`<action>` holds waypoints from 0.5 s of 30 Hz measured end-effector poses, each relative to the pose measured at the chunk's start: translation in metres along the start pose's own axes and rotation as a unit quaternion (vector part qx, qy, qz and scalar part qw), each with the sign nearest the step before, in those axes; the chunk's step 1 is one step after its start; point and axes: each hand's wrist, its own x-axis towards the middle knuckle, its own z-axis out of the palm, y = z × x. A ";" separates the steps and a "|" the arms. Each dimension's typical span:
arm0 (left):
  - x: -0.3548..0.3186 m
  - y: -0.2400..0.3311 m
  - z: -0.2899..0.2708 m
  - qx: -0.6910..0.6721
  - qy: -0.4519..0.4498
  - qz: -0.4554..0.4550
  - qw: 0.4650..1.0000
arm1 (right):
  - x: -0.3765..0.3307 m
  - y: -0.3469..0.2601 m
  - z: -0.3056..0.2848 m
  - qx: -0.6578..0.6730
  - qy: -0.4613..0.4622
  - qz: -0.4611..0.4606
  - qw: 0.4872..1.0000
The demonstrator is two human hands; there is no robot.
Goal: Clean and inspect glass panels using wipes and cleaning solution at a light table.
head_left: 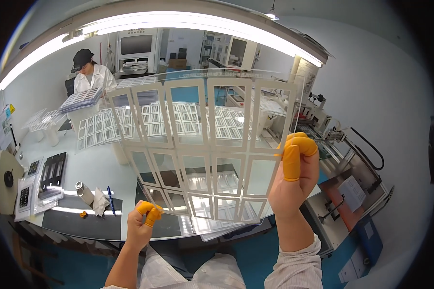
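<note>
Held up in front of me is a large clear plastic sheet [205, 150] printed with rows of white rectangular frames. My right hand [298, 168], in yellow finger cots, pinches its right edge about halfway up. At the lower left corner my left hand [145, 219], also in yellow finger cots, grips the sheet between thumb and fingers. The sheet is tilted, its far edge raised above the table. Through it I see more printed sheets lying on the table below, partly hidden by the white frames.
Further printed sheets [99, 129] are spread across the far table. A bottle [84, 191], crumpled tissue [100, 201] and blue pen [111, 200] lie at left, near black panels [51, 174]. Across the table sits a person in a white coat [94, 77]. A machine [340, 139] stands right; a long lamp [188, 21] hangs overhead.
</note>
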 end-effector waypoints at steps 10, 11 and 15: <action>0.017 0.014 0.023 0.146 0.140 -0.006 0.979 | 0.011 0.021 -0.001 0.003 0.028 0.033 0.999; 0.018 0.019 0.027 0.155 0.153 0.012 0.976 | 0.017 0.021 0.000 0.002 0.051 0.033 0.998; 0.021 0.024 0.047 0.274 0.047 0.162 0.947 | 0.027 0.033 0.012 -0.019 0.077 0.030 0.996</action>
